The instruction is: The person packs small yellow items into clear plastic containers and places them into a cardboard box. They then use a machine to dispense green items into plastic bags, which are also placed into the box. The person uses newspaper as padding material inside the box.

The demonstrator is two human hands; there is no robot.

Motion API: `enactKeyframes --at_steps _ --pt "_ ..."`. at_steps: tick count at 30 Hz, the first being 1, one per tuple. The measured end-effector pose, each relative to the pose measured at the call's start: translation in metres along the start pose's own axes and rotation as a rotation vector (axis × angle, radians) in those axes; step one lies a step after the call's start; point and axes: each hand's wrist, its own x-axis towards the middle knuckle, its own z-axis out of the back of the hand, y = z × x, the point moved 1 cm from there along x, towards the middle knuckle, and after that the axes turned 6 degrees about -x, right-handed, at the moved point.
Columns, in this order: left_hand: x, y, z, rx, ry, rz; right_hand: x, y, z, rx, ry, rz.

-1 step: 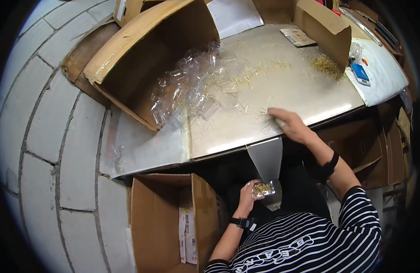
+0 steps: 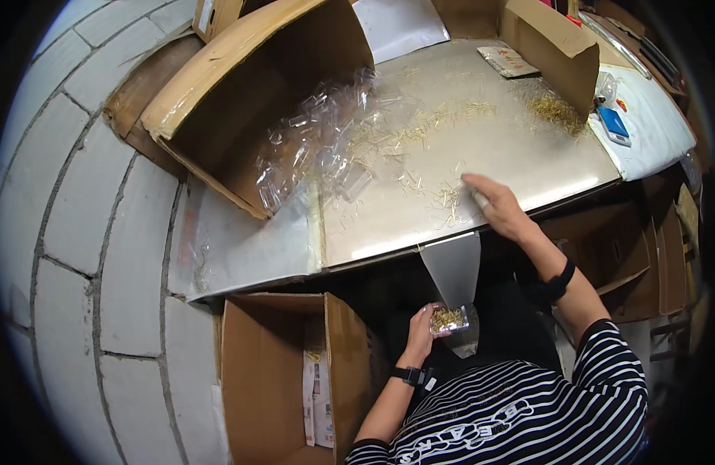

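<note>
My left hand (image 2: 421,332) is closed round a small clear plastic box (image 2: 449,319) partly filled with gold-coloured wire pieces. It is in front of the table, beside the lower end of a grey, tapering chute (image 2: 454,267) that hangs from the table's edge. Over the metal tabletop, my right hand (image 2: 493,205) is stretched out with its fingers extended, just right of a loose cluster of thin gold wire pieces (image 2: 450,201). Part of its palm side is hidden. More wire pieces (image 2: 411,132) are scattered farther back.
A large cardboard box (image 2: 256,85) lies open on the table's left, clear plastic boxes (image 2: 318,139) spilling from it. A wire heap (image 2: 555,112) is beside a cardboard flap (image 2: 555,46). A blue-topped scale (image 2: 613,124) is at right. Another open carton (image 2: 276,372) stands below, left.
My right hand has shifted slightly right and away from me, leaving more of the wire cluster visible. My left hand keeps its hold on the clear box, almost unmoved.
</note>
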Motion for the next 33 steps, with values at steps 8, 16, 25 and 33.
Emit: enactKeyframes --at_steps 8,16,25,33 --pt "0.025 0.014 -0.026 0.003 -0.032 0.048 0.01 0.04 -0.055 -0.438 0.062 0.147" --pt "0.027 0.022 -0.032 -0.11 -0.021 0.023 -0.106 0.079 -0.026 -0.337 0.1 0.23" --pt "-0.001 0.031 -0.017 -0.001 0.103 0.079 -0.171 0.037 0.001 -0.107 0.177 0.044" --pt "-0.041 0.001 -0.045 0.1 0.06 0.0 -0.173 0.055 -0.027 0.058 0.207 0.181"
